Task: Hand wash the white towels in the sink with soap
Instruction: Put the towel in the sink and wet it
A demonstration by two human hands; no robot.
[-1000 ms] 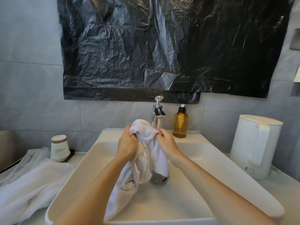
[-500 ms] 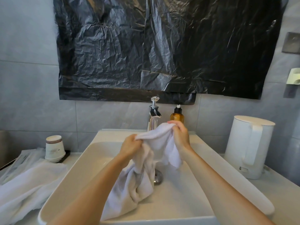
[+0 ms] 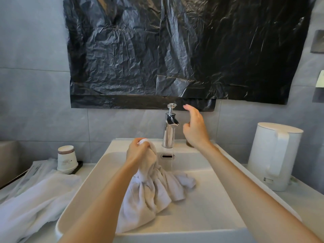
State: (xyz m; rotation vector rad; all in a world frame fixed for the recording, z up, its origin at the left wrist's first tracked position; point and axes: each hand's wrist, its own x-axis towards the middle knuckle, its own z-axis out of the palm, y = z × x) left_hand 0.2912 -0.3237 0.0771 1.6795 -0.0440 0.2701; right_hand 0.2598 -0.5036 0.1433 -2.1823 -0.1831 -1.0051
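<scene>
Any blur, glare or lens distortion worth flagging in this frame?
Head view: the right hand is motion-blurred at its raised fingers, beside the tap. Head view: pale glare streaks the black plastic sheet. Head view: wide-angle distortion skews the kettle. Head view: the left hand gripping the towel is sharp.

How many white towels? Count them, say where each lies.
2: one towel in the sink, gripped by the left hand; a second towel heaped on the counter left of it. More may be hidden.

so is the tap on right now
On. A thin stream of water falls from the faucet spout into the sink, beside the towel that the left hand grips.
</scene>
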